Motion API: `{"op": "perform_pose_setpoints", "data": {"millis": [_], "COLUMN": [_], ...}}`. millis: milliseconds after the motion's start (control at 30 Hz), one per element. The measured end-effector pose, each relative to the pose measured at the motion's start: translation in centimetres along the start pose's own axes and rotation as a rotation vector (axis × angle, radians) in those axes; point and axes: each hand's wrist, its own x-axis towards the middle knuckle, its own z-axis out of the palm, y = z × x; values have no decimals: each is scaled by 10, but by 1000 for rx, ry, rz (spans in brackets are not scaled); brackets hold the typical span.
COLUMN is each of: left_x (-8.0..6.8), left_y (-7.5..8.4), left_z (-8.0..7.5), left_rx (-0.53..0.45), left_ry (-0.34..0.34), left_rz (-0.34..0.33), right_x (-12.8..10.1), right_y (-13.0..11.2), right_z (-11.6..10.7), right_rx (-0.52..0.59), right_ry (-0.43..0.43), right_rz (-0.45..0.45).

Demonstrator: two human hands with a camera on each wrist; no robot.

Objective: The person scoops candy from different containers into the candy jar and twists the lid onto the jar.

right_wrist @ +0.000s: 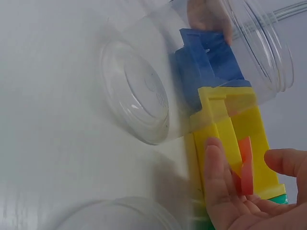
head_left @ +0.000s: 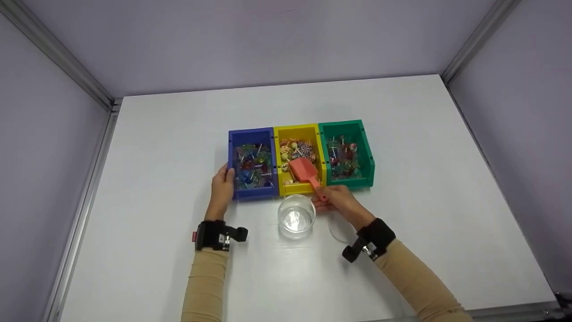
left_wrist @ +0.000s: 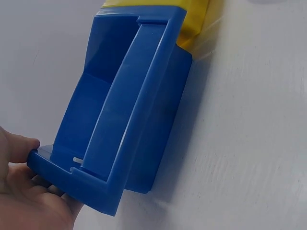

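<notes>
Three bins of wrapped sweets stand side by side: a blue bin point(head_left: 230, 154), a yellow bin point(head_left: 296, 129) and a green bin point(head_left: 343, 123). My left hand point(head_left: 225, 176) grips the blue bin's point(left_wrist: 139, 110) near left corner, thumb over the rim point(left_wrist: 21, 146). A red scoop point(head_left: 303, 170) lies with its bowl in the yellow bin point(right_wrist: 225, 120). My right hand point(head_left: 325, 197) pinches the scoop's handle point(right_wrist: 245, 167) just in front of that bin. An empty clear jar point(head_left: 296, 216) stands upright between my hands, touching neither.
A clear round lid point(head_left: 338, 229) lies on the white table point(head_left: 402, 134) by my right wrist. Grey walls with metal frame posts point(head_left: 58, 53) close in the left, back and right sides. The table's front edge point(head_left: 514, 308) is near my elbows.
</notes>
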Motion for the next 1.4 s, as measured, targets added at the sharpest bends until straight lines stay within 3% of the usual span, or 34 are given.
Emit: {"op": "perform_pose_setpoints", "data": {"millis": [167,500,1100,1400], "left_x": [-1,-4,-2,-2], "left_y": [-1,-3,0,-1], "left_z": [0,2,2,1], "left_rx": [7,13,40,14], "left_ry": [7,12,6,13], "left_rz": [9,45,15,20], "right_x": [3,1,-4,-12], "right_y": [0,-3,-8,-19], "right_z": [1,5,2,-4], "right_rx": [110,140,76,-32], "right_ry": [-5,22,-32,-101], "right_rz": [47,52,3,-29]}}
